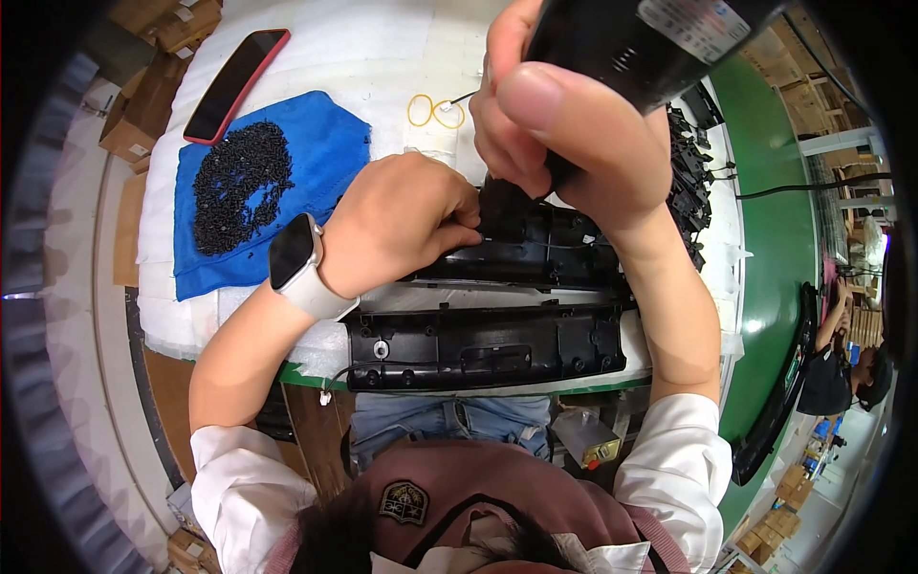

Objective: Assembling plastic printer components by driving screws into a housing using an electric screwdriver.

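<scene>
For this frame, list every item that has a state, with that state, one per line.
Right hand: closed around the black power screwdriver, held upright over the work.
Left hand: fingers pressed on the upper black plastic housing.
Lower black plastic housing: lying flat, untouched.
Red-cased phone: screen dark.
Small black screws: loose pile on the blue cloth.

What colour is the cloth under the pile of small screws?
Blue cloth, seen clearly in the head view.

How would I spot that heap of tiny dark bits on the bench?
Start at the white padded bench top and find the blue cloth left of the left hand. The pile of small black screws lies on it, just below a red-edged phone; nothing else there is loose and grainy.
</scene>
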Tool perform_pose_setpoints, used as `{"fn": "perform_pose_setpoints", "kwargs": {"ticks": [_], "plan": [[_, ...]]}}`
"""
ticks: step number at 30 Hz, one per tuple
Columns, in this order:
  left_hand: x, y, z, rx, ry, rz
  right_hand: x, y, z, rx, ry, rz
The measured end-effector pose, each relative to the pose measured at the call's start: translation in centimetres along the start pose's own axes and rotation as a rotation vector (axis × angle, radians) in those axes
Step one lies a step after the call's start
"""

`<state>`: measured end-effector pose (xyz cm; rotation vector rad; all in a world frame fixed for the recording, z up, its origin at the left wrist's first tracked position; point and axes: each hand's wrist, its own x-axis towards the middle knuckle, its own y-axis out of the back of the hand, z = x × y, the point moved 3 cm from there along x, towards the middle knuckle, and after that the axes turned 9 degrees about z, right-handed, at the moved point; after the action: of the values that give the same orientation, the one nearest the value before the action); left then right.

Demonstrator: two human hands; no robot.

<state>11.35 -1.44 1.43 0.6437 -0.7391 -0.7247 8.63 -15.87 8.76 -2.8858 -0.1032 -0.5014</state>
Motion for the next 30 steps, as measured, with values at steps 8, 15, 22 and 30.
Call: {"fn": "perform_pose_setpoints", "kwargs": {"ticks": [8,15,22,30], "plan": [[-1.1,5.0,0.2,0.18,0.067,0.183,-0.2,-1.3,-2.7,-0.204,-0.12,0.108],[-8.2,11.0,-5.7,0.893,0.453,0.278,-0.5,-1.5,-4.7,0.285,-0.091,0.097],[-7.6,10.5,-5.6,0.708,0.49,0.43,-1.2,-2.2,-5.5,0.212,-0.135,0.228],[-6.8,8.3,-3.4,-0.103,0.451,0.551,-2.4,-3.3,-4.5,0.39,-0.087,0.409]]}}
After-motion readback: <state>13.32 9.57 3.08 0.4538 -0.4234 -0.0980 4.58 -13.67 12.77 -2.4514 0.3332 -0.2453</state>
